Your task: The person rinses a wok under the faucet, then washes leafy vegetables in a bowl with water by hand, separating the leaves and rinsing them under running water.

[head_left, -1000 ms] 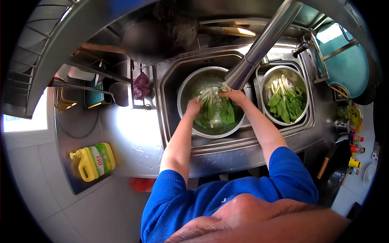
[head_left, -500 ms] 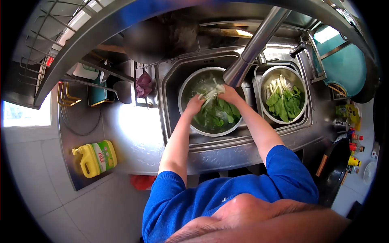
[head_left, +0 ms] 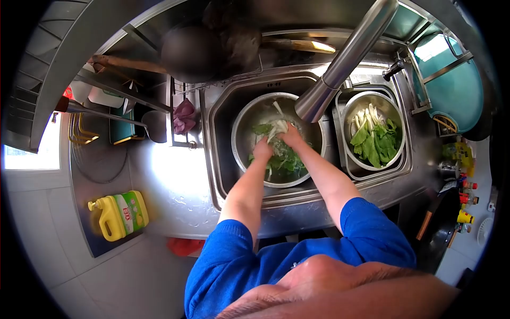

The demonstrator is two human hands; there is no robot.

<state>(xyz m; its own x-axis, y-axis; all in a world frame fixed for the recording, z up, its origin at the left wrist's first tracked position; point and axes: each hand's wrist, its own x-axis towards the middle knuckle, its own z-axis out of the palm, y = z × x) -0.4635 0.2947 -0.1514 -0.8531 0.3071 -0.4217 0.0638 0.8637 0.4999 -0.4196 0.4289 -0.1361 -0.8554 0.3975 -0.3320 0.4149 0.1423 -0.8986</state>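
In the left sink basin stands a metal bowl (head_left: 243,119) of water with leafy greens (head_left: 288,159) in it. My left hand (head_left: 263,149) is over the bowl's middle, closed on the greens, its fingertips partly hidden among them. Close beside it, my right hand (head_left: 290,135) grips the pale stems (head_left: 277,128) of the bunch. Leaves hang below both hands in the water, and one loose white stalk points up toward the bowl's far rim. A second metal bowl (head_left: 402,139), in the right basin, holds more greens (head_left: 375,139), stems away from me.
A thick metal faucet (head_left: 336,74) slants over the bowl's right rim. Left of the sink are a purple cloth (head_left: 184,116), a ladle (head_left: 155,126) and a yellow jug (head_left: 122,215). At the right stand a teal tray (head_left: 451,87), a wok (head_left: 441,228) and several small bottles.
Both hands have moved closer together and lower in the bowl. The greens between them have shifted from hanging spread out to a bunched, tangled shape. The view has tilted slightly.
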